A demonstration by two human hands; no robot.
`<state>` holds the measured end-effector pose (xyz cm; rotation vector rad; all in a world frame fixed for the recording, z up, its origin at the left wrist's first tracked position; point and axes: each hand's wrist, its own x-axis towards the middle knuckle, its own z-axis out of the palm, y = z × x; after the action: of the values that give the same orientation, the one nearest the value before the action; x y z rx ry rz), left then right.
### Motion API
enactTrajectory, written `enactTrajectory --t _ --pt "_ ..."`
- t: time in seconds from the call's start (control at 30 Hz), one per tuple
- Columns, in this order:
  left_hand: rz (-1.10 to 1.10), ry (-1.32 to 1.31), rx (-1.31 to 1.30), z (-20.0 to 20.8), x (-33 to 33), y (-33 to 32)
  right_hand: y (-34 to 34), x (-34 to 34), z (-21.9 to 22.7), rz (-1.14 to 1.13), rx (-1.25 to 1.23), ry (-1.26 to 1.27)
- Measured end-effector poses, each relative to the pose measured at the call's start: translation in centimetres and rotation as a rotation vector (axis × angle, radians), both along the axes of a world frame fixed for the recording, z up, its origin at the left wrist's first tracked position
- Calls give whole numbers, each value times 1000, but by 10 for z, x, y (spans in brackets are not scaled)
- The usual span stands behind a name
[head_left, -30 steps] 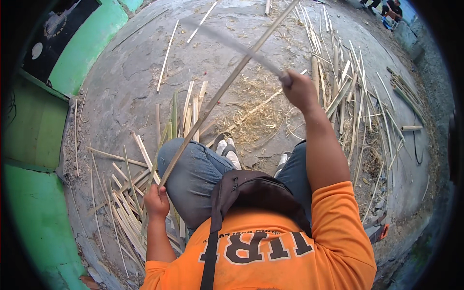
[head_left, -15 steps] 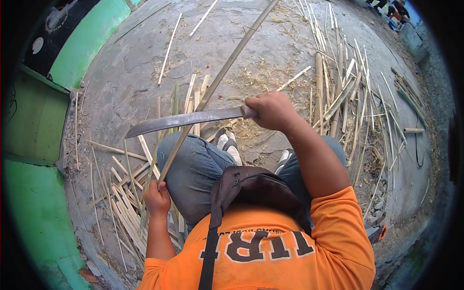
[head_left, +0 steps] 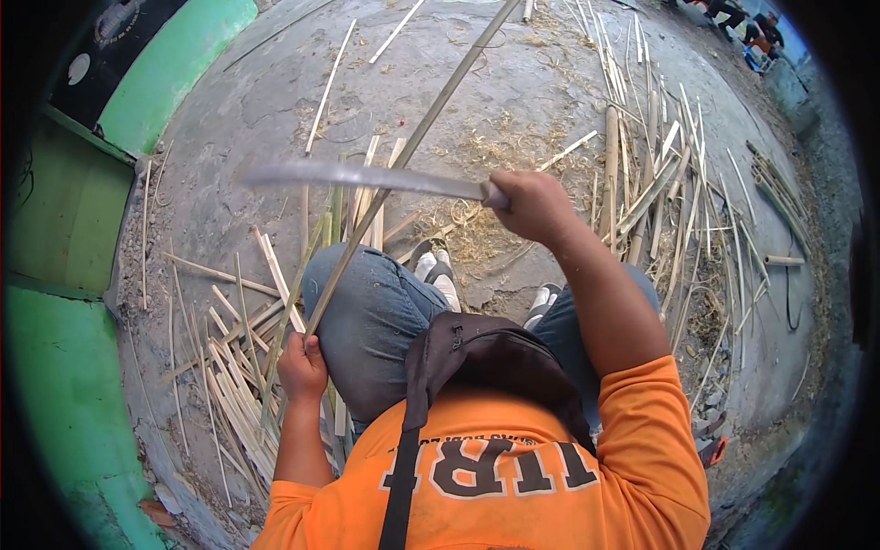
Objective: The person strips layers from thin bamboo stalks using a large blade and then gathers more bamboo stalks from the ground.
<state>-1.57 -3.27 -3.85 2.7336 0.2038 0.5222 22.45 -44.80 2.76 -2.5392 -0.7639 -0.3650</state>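
My right hand (head_left: 530,207) is closed round the handle of a machete (head_left: 403,181), raised in front of me. Its long curved blade points left, the tip smeared by motion, and passes over or against a long bamboo strip (head_left: 423,126); I cannot tell whether they touch. Beside my left knee, my left hand (head_left: 302,367) grips the lower end of this strip. From there the strip slants up and to the right past the top of the view. Next to my left hand lies a loose pile of split bamboo strips (head_left: 240,390) on the ground.
More bamboo poles and strips (head_left: 611,174) lie along the right side. Pale shavings (head_left: 500,151) cover the concrete ahead of my feet. A green wall (head_left: 55,385) stands at the left. A saw-like tool with an orange part (head_left: 715,450) lies by my right side. People (head_left: 761,32) sit far right.
My right hand has moved the machete slightly up and away, and its blade tip is now blurred. My left hand keeps its hold on the strip, which has barely shifted.
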Motion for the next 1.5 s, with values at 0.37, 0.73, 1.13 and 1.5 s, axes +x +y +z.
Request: enactTrajectory --t 0.37,0.73,1.13,1.5 --pt "-1 13 118 1 4 17 -33 32 -3 -370 63 147" --pt "-41 25 65 -3 7 28 -26 13 20 -149 -58 80" --pt "-68 9 165 13 13 31 -71 39 6 -514 209 132" --pt "-14 -31 203 0 8 34 -71 36 16 -433 1 335"
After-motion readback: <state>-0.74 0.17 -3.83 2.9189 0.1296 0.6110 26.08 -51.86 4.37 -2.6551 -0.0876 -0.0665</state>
